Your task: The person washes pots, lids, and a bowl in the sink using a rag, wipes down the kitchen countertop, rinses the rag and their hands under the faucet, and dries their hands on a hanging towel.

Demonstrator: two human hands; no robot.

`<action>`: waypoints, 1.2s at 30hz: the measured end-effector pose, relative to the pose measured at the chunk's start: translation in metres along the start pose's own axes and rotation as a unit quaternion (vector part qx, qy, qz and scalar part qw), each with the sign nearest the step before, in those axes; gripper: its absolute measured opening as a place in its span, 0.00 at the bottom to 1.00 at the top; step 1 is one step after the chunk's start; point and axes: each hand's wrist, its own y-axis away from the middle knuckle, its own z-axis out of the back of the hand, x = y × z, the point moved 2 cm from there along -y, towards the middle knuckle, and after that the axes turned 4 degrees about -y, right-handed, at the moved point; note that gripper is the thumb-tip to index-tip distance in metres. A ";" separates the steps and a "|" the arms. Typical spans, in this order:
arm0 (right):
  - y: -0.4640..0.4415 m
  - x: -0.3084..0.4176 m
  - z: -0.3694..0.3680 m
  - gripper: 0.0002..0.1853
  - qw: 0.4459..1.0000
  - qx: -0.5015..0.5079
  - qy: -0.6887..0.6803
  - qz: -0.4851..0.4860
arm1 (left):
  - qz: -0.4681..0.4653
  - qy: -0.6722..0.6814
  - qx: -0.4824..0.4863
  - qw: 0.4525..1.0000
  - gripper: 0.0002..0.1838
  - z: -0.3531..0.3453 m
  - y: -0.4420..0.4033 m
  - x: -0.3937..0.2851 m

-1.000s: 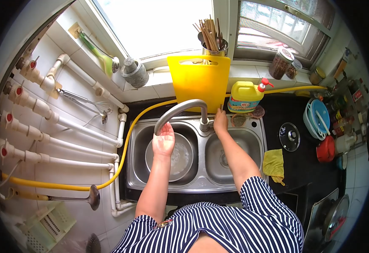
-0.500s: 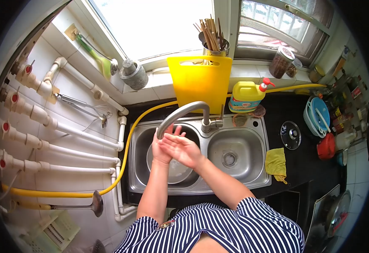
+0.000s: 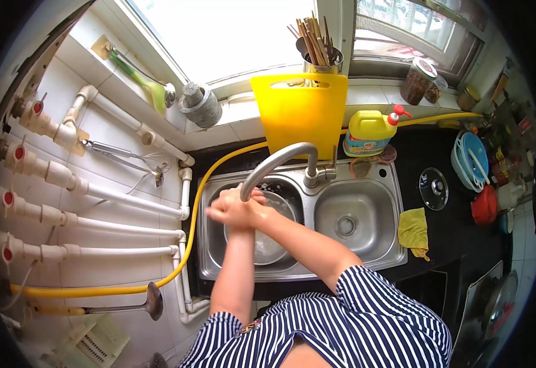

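Observation:
My hands are together below the curved grey faucet [image 3: 283,151], over the left sink basin [image 3: 211,254]. My right hand [image 3: 234,210] lies across my left hand [image 3: 258,195], its fingers wrapped round it and pointing left. Most of the left hand is hidden beneath; only some fingertips show to the right of the spout. The hands look wet. Under them, in the left basin, sits a round metal pot [image 3: 271,248], partly covered by my forearms. Nothing else shows in either hand.
The right basin [image 3: 357,205] adjoins. Behind stand a yellow cutting board [image 3: 298,113] and a yellow soap jug [image 3: 368,132]. On the counter lie a yellow-green cloth [image 3: 414,232] and a glass lid [image 3: 433,189]. A yellow hose [image 3: 189,230] and white pipes [image 3: 127,226] run at left.
Half a second ago both hands were open with fingers stretched under the spout. Now the right hand has moved left and closed over the left. The view has shifted slightly.

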 end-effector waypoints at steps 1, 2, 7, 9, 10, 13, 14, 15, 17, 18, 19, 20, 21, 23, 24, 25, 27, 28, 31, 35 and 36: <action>0.011 0.007 -0.007 0.23 0.993 -0.048 0.048 0.100 | -0.025 0.014 -0.094 0.995 0.12 -0.004 -0.003 -0.007; 0.022 0.021 -0.008 0.19 0.971 -0.098 -0.023 0.218 | -0.023 0.016 -0.096 0.995 0.12 -0.003 -0.014 -0.016; 0.027 0.028 -0.014 0.15 0.963 -0.049 -0.074 0.255 | -0.050 -0.128 -0.278 0.951 0.11 0.001 -0.045 -0.029; 0.019 0.004 -0.001 0.22 0.969 -0.033 0.082 0.229 | -0.036 -0.122 -0.202 0.971 0.15 0.008 -0.040 -0.020; 0.012 -0.007 0.003 0.24 0.962 -0.023 0.198 0.188 | -0.030 -0.130 -0.161 0.978 0.18 0.008 -0.031 -0.015; -0.025 -0.037 -0.013 0.27 0.938 0.093 0.280 -0.181 | -0.036 -0.140 -0.086 0.986 0.26 0.012 -0.017 0.006; -0.034 -0.033 -0.005 0.27 0.955 0.041 0.213 -0.203 | -0.017 0.035 -0.122 0.992 0.26 -0.008 -0.010 0.017; -0.039 -0.027 0.002 0.28 0.969 0.014 0.180 -0.167 | -0.043 0.026 -0.137 0.989 0.27 -0.015 0.000 0.023; -0.050 -0.067 -0.035 0.25 0.963 0.014 0.230 -0.138 | -0.070 0.012 -0.151 0.986 0.27 -0.036 0.021 0.039; -0.055 -0.078 -0.047 0.23 0.961 0.030 0.249 -0.119 | -0.096 -0.092 -0.196 0.971 0.29 -0.054 0.032 0.047; -0.053 -0.079 -0.047 0.18 0.949 0.043 0.305 -0.061 | -0.120 -0.196 -0.239 0.943 0.31 -0.061 0.042 0.053; -0.049 -0.081 -0.047 0.14 0.932 0.055 0.359 -0.004 | -0.085 -0.276 -0.228 0.930 0.31 -0.058 0.052 0.059; -0.049 -0.083 -0.053 0.08 0.920 0.091 0.382 -0.003 | -0.108 -0.307 -0.260 0.909 0.30 -0.055 0.053 0.060; -0.036 -0.082 -0.066 0.09 0.928 0.068 0.366 -0.010 | -0.128 -0.335 -0.294 0.886 0.30 -0.038 0.045 0.040; -0.030 -0.080 -0.067 0.09 0.934 0.095 0.343 -0.018 | -0.079 -0.291 -0.247 0.921 0.30 -0.008 0.035 0.010; -0.023 -0.075 -0.068 0.09 0.934 0.098 0.342 -0.024 | -0.029 -0.243 -0.198 0.949 0.29 0.007 0.026 -0.003; -0.002 -0.070 -0.064 0.13 0.956 -0.133 -0.026 -0.260 | -0.090 -0.198 -0.186 0.958 0.33 -0.001 0.025 -0.001; 0.008 -0.069 -0.058 0.15 0.877 -0.246 -0.208 -0.355 | -0.047 -0.219 -0.154 0.962 0.34 -0.002 0.026 -0.004; 0.031 -0.051 -0.048 0.24 0.960 -0.139 0.133 -0.203 | -0.035 -0.067 -0.205 0.976 0.41 0.013 0.008 -0.012; 0.044 -0.036 -0.037 0.30 0.966 -0.206 0.052 -0.149 | -0.020 -0.080 0.005 0.997 0.44 0.033 -0.001 -0.010; 0.043 -0.043 -0.028 0.29 0.957 -0.192 -0.027 -0.218 | 0.023 0.011 0.064 0.998 0.41 0.035 0.003 -0.006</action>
